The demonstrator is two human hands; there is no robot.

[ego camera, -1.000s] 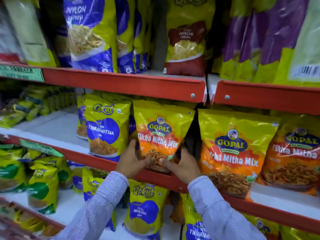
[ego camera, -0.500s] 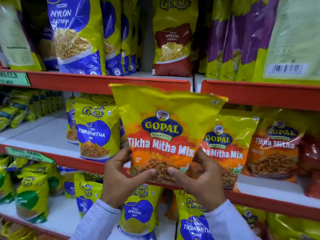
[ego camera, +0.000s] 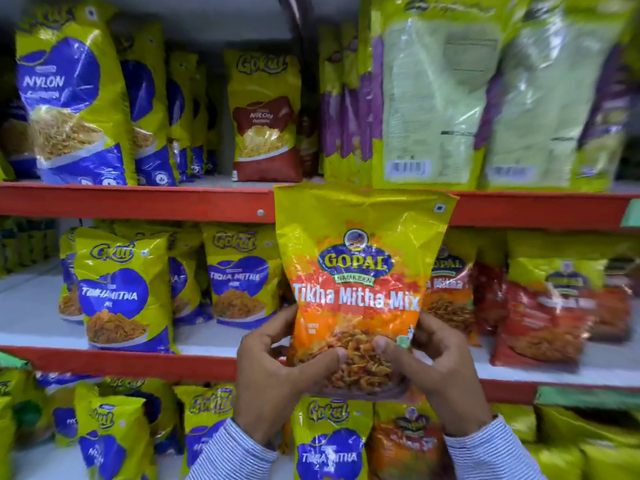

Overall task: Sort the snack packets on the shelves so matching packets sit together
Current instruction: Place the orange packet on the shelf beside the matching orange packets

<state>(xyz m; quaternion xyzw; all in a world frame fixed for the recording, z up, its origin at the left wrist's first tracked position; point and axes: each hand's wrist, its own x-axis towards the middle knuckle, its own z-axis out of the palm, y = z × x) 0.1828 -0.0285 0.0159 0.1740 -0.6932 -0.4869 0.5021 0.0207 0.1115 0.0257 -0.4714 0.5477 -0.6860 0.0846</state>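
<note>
A yellow and orange Gopal Tikha Mitha Mix packet [ego camera: 360, 271] is held upright in front of the middle shelf. My left hand [ego camera: 273, 368] grips its lower left corner and my right hand [ego camera: 436, 368] grips its lower right corner, thumbs on the clear window. Behind it on the middle shelf stand matching Gopal packets [ego camera: 446, 292] and a blurred one further right [ego camera: 550, 306]. Yellow and blue Gokul Tikha Mitha packets [ego camera: 121, 292] [ego camera: 242, 275] stand to the left on the same shelf.
Red shelf edges [ego camera: 138, 202] [ego camera: 121, 363] run across the view. The top shelf carries blue Nylon packets [ego camera: 69, 98], a maroon Gokul Nylon packet [ego camera: 265, 119] and large green and purple packets [ego camera: 433, 98]. Below stand more Gokul packets [ego camera: 329, 445] and an orange packet [ego camera: 405, 441].
Both hands have lifted the Gopal packet off the middle shelf and brought it up and towards me. The view has moved closer and higher.
</note>
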